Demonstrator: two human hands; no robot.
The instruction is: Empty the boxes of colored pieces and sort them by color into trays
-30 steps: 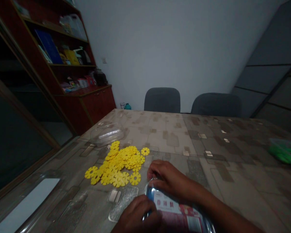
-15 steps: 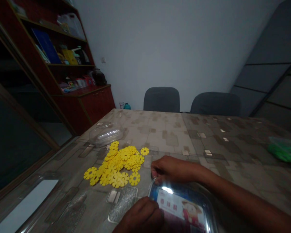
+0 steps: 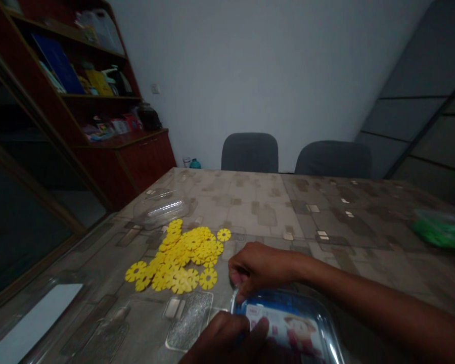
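A clear plastic box point(image 3: 288, 344) with a printed label and blue contents lies at the table's near edge, partly cut off by the frame. My right hand point(image 3: 258, 265) reaches across its far side, with the fingers pinched on its far left corner. At the near left edge is my left hand point(image 3: 229, 336), its fingers curled on the rim and the thumb over the label. Yellow flower-shaped plastic discs point(image 3: 180, 260) lie in a loose heap left of the box; one disc point(image 3: 208, 278) rests flat near my right hand.
An upturned-looking clear plastic tray or lid point(image 3: 161, 208) lies behind the heap. Another clear container point(image 3: 34, 323) with a white strip is at the near left. A bag or box of green pieces point(image 3: 440, 231) sits far right. Two grey chairs point(image 3: 249, 152) stand behind the table.
My left thumb has stretched out over the label, where the hand was more closed before. My right hand has shifted slightly left at the corner. The whole view has turned a little.
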